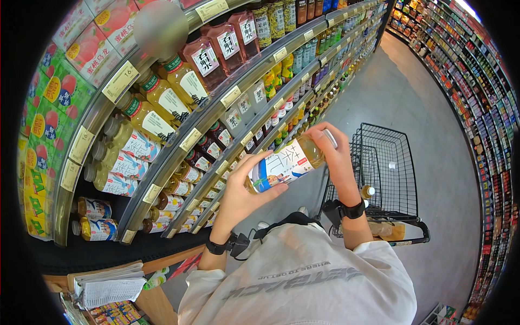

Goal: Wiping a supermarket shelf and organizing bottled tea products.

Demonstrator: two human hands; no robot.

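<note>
A bottle of pale yellow drink (290,164) with a white and blue picture label lies tilted across both my hands in front of my chest. My left hand (250,181) wraps round its base end, thumb along the label's lower edge. At the other end my right hand (331,149) grips it near the white cap. Both wrists wear black bands with small devices. Just past the bottle, to the left, stand shelves of bottled drinks, among them similar pale yellow bottles (123,157) with white and blue labels.
A black wire shopping cart (387,157) stands to my right, with a bottle (367,192) in it. Price-tagged shelf edges (189,140) curve along the left. Another stocked shelf wall (460,108) lines the aisle's right side. Papers (108,290) hang at lower left.
</note>
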